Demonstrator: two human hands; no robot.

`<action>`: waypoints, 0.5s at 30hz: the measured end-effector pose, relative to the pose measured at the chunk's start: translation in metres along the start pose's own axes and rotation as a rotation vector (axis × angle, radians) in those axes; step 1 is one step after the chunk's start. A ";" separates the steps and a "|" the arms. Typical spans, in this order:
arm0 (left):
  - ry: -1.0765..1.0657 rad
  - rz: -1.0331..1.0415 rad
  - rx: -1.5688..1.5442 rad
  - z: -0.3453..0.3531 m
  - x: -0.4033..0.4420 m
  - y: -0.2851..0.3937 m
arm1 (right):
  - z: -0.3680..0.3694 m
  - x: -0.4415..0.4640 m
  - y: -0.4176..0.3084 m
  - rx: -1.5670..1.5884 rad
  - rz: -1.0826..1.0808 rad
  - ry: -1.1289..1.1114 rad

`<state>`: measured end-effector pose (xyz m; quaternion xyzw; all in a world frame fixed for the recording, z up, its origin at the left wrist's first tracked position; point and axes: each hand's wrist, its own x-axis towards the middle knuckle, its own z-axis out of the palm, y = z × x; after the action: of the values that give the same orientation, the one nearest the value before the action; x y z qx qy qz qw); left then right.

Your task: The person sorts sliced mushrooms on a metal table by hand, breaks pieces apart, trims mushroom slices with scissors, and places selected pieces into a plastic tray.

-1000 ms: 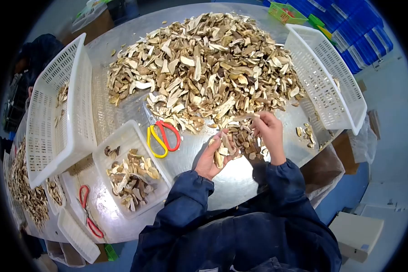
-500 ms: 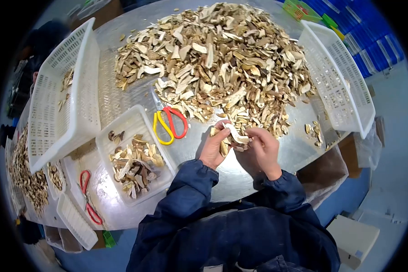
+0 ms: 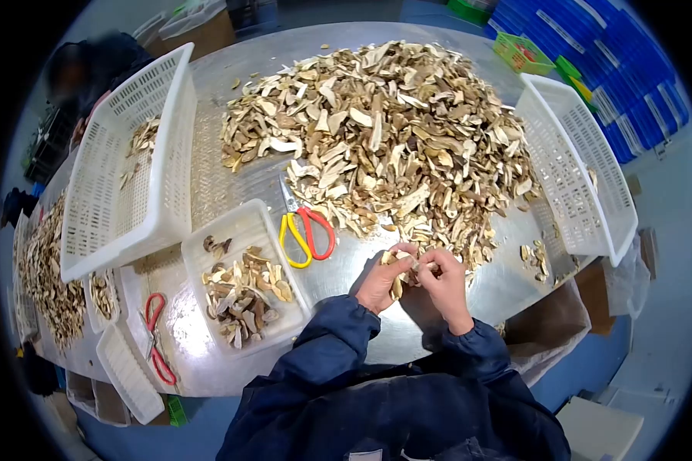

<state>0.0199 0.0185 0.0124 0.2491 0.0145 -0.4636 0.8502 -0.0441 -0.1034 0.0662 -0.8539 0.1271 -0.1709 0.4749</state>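
Observation:
Over the near part of the metal table, my left hand is closed around a few dried mushroom slices. My right hand meets it, thumb and fingers pinched at the slices' edge; its fingers partly hide what they grip. A large heap of dried mushroom slices lies just beyond both hands. To the left of my left hand, scissors with one red and one yellow handle rest on the table. Nearer me is a shallow white tray with a small pile of slices.
A white perforated basket stands tilted at left, another basket at right. Red-handled scissors lie near the left edge. A person is at far left. Blue crates are stacked behind; a lined box sits below the right edge.
My view has tilted up, so the scene sits lower. My hands have drawn closer together, and the pale curved slice that showed between them is now mostly hidden by my fingers.

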 end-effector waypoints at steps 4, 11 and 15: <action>-0.044 -0.073 -0.066 -0.013 0.003 -0.006 | -0.006 0.001 0.006 -0.005 -0.020 -0.078; 0.034 0.128 -0.555 -0.021 0.009 -0.002 | -0.039 0.014 -0.005 0.058 0.031 -0.394; -0.022 0.147 -0.635 -0.023 0.011 -0.002 | -0.033 0.041 0.021 -0.300 -0.120 -0.149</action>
<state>0.0297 0.0189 -0.0111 -0.0333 0.1312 -0.3759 0.9167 -0.0213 -0.1552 0.0719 -0.9315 0.0643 -0.1141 0.3394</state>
